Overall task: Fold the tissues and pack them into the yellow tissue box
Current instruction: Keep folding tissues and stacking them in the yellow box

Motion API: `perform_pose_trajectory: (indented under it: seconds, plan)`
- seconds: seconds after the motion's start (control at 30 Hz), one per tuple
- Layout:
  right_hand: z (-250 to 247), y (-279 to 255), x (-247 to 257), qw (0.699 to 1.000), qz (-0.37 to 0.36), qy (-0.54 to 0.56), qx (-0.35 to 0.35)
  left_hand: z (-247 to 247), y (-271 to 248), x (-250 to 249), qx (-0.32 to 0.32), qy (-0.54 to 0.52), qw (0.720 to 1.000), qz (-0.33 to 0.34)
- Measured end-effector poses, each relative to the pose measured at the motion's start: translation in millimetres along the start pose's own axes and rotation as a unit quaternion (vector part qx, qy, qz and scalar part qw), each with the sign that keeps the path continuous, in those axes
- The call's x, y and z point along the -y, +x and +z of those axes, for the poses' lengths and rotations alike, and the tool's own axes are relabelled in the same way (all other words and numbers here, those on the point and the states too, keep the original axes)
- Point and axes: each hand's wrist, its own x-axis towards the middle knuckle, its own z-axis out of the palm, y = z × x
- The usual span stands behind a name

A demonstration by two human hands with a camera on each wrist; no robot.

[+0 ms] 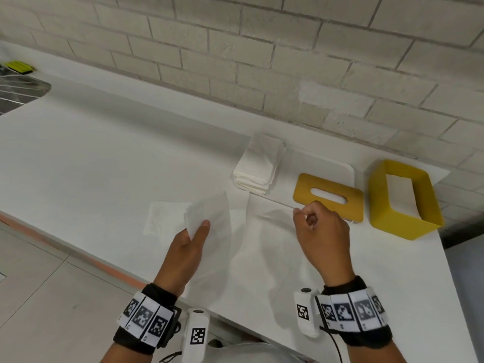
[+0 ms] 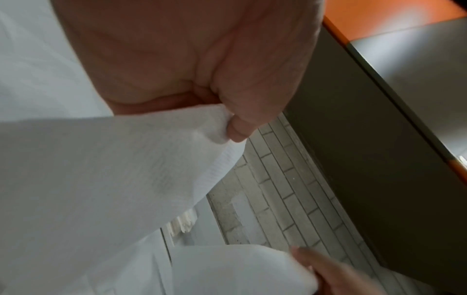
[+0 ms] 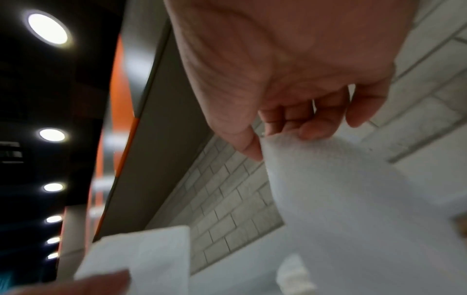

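**Thin sheet held by two corners, ready to tear or sag**

Nearest to us, our left hand (image 1: 192, 238) pinches one corner of the tissue (image 1: 209, 218) between thumb and curled fingers, and our right hand (image 1: 320, 226) pinches the opposite corner the same way, the other fingers tucked in. The sheet hangs between them just above the white counter (image 1: 104, 153), in front of the stack of folded tissues (image 1: 258, 166).

We judge the main risk to be the paper itself: if we pull the hands apart too hard, the sheet may rip at a pinch. If we bring the corners together unevenly, the fold likely comes out crooked and will not sit flat in the yellow tissue box (image 1: 404, 200). Slack in the middle could also drag on the counter and crease, or catch another flat tissue (image 1: 159, 218) lying under our left hand.

The held tissue looks white, very thin and half see-through, with a fine woven texture in the left wrist view. The box stands open at the counter's right end, its yellow lid (image 1: 327, 196) lying flat beside it; whether any tissue is inside we cannot tell.
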Motion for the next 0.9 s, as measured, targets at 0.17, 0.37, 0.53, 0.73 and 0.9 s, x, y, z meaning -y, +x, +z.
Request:
perform_pose_trajectory:
  seconds: [0.17, 0.37, 0.53, 0.73, 0.9]
  plan:
    - [-27.3, -9.1, 12.9, 0.990, 0.067, 0.058, 0.107, 20.2, -1.5, -2.1, 0.030, 0.039, 0.998, 0.031]
    - [-23.2, -28.1, 15.8, 0.937, 0.143, 0.232, 0.220, 32.0, -9.0, 0.0, 0.074, 0.069, 0.995, 0.028]
    - [-25.9, -32.4, 28.9, 0.847, 0.225, 0.421, 0.233, 35.0, -10.3, -3.5, 0.092, 0.025, 0.995, -0.010]
    - [-29.6, -32.1, 37.9, 0.914, 0.094, 0.335, 0.207, 31.7, -6.2, -6.5, 0.099, -0.047, 0.993, -0.045]
    - [-32.1, -32.4, 34.3, 0.973, -0.037, 0.206, 0.094, 26.8, -2.9, -7.6, 0.097, -0.095, 0.990, -0.037]
